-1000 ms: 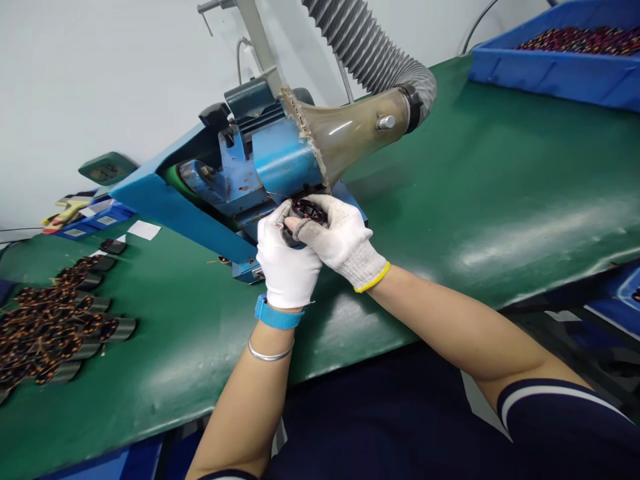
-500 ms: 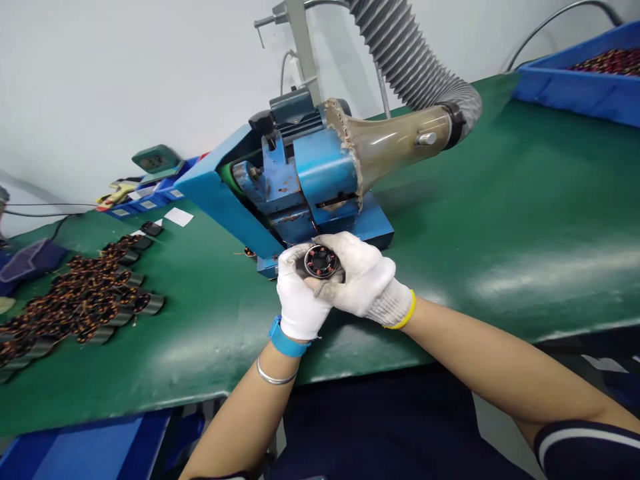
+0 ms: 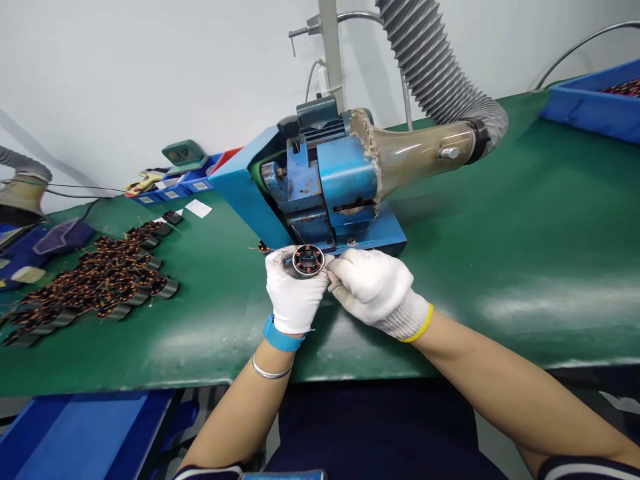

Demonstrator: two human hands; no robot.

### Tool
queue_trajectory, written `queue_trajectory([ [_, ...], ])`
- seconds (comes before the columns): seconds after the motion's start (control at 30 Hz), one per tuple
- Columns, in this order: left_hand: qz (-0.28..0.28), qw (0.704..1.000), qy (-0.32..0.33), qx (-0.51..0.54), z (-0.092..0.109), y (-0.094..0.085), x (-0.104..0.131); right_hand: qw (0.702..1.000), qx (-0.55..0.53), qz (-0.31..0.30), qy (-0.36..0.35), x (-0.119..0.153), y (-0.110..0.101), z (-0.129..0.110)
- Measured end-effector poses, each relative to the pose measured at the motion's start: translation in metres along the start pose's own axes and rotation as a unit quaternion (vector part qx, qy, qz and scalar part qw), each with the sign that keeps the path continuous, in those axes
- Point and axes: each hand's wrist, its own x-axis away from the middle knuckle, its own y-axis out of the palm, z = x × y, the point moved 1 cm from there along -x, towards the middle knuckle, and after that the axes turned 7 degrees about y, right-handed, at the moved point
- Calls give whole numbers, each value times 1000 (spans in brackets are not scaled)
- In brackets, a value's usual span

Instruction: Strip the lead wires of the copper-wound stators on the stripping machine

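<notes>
My left hand (image 3: pixel 295 290), in a white glove, is wrapped round a motor stator (image 3: pixel 309 261). The stator is a round metal ring with black insulation and copper windings inside, and its open end faces up toward me. A thin wire rises from its upper edge. Beside the stator's right rim, my gloved right hand (image 3: pixel 373 283) is closed in a pinch; whatever lies between its fingertips is too small to make out. Both hands are just in front of the blue belt-driven machine (image 3: pixel 347 173). Another wound stator (image 3: pixel 263 247) shows partly behind my left hand.
Many stators (image 3: pixel 110 270) lie in a pile on the green bench (image 3: pixel 480 293) at left. A grey hose (image 3: pixel 430 60) joins the machine's clear duct (image 3: pixel 420 157). Small blue bins (image 3: pixel 173 190) stand behind, a blue crate (image 3: pixel 590 107) at far right.
My right hand has come off the stator's face to its right side, fingers pinched. My left hand keeps hold of the stator. The camera view has shifted left.
</notes>
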Motion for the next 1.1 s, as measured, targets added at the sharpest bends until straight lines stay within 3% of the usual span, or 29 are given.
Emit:
queue_trajectory([
  [0.17,17,1000,5,-25,-7,-8,0,999,-49,-3,1,2,2,-6],
  [0.33,-20,999,19,-39,-2,-9,4,1000,10,-14,16,3,7,-11],
  [0.43,-34,998,-37,-32,-1,-8,4,998,-47,17,-27,3,3,-8],
  [0.53,-16,991,-131,16,-18,-14,2,981,-179,44,-60,3,-7,-3],
  [0.6,-22,983,-182,-6,-37,-31,2,970,-227,63,-64,2,-12,0],
  [0.67,-84,967,-210,-119,-59,-58,3,966,-237,69,-73,1,-13,2],
  [0.77,-181,911,-240,-283,-89,-110,-1,963,-249,43,-96,0,-9,1],
  [0.87,-184,868,-261,-380,-114,-160,-18,958,-266,19,-107,2,-4,-3],
  [0.93,-170,835,-275,-445,-128,-185,-30,957,-270,17,-102,5,-3,-5],
  [1.0,-162,808,-284,-490,-136,-198,-36,959,-266,12,-95,7,-3,-6],
  [1.1,-197,798,-258,-508,-134,-195,-27,958,-273,-3,-84,8,-1,-10],
])
